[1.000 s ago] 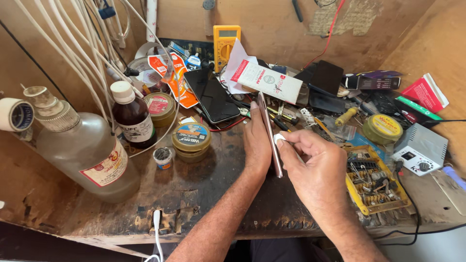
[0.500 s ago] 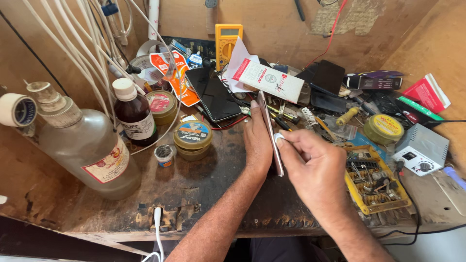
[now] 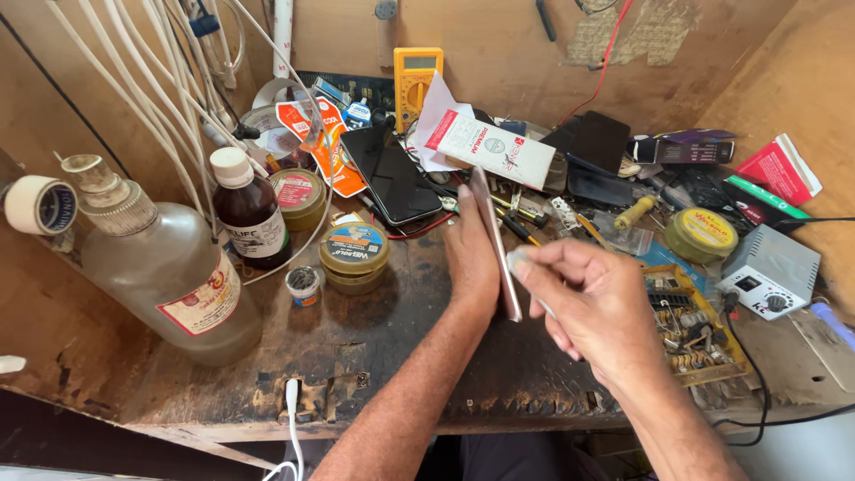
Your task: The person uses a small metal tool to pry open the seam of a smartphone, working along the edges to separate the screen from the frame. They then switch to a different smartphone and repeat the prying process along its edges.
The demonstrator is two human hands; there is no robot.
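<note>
My left hand (image 3: 470, 258) holds a thin flat phone (image 3: 495, 240) upright on its long edge at the middle of the dark wooden bench (image 3: 356, 356). My right hand (image 3: 588, 307) is closed just to the right of it, pinching a small thin tool (image 3: 533, 289) against the phone's lower side edge. What sort of tool it is cannot be made out.
Left stand a large clear bottle (image 3: 169, 276), a brown bottle (image 3: 249, 214), tins (image 3: 354, 256) and tape (image 3: 40, 205). Behind lie a black phone (image 3: 392, 178), a white box (image 3: 490, 147), a yellow multimeter (image 3: 417, 80). Right: a circuit board (image 3: 690, 330), a grey unit (image 3: 770, 272).
Both hands stay at the phone; the right hand has shifted slightly along its edge. The view has barely moved.
</note>
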